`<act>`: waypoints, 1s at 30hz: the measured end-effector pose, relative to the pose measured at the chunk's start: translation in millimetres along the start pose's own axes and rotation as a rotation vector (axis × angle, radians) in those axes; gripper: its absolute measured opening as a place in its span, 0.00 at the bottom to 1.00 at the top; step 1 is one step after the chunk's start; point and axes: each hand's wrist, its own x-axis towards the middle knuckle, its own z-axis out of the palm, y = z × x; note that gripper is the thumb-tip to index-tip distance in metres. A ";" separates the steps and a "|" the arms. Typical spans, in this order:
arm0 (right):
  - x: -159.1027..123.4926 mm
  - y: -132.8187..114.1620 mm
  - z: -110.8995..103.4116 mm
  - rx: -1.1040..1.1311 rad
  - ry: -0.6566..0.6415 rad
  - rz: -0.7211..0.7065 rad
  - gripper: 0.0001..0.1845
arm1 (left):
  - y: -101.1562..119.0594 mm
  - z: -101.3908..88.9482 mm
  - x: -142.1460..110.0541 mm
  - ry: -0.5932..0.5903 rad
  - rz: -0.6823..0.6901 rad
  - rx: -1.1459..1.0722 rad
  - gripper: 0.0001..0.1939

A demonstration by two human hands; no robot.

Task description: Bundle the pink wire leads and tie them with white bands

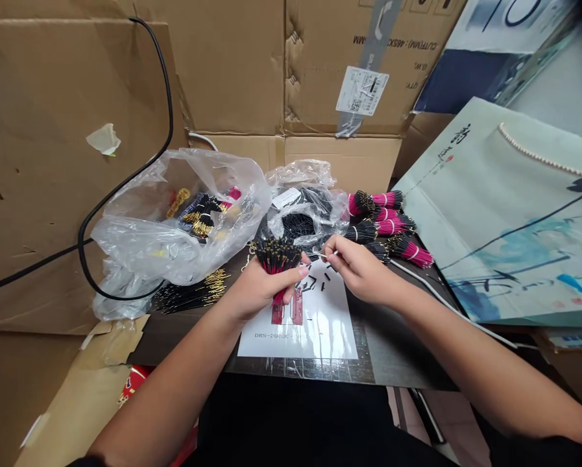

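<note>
Bundle of wires was gripped in L hand, fingers curled firmly round it, gold pins up, red ends down. Thin white tie was pinched between fingertips of R hand, hand mostly closed, just beside bundle. Below hands, short blk sleeves were scattered on sheet of white paper, its printed label partly hidden. Sheet lay on dark table. Pink-and-blk wire bundles, tied w/ white, were piled just past R hand. Clear plastic bag w/ more wires inside was seen to left, cardboard boxes behind, printed paper bag at right.
</note>
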 end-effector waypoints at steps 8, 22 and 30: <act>-26.1 1.2 4.1 0.259 -0.018 0.078 0.09 | -3.3 21.6 10.8 -0.039 -0.086 0.101 0.27; -40.9 -3.9 21.0 0.970 0.115 0.097 0.17 | -24.7 44.0 6.7 -0.023 -0.199 0.121 0.18; -48.6 -0.8 8.9 0.929 -0.390 0.239 0.19 | -26.5 50.9 6.9 0.667 0.304 0.272 0.15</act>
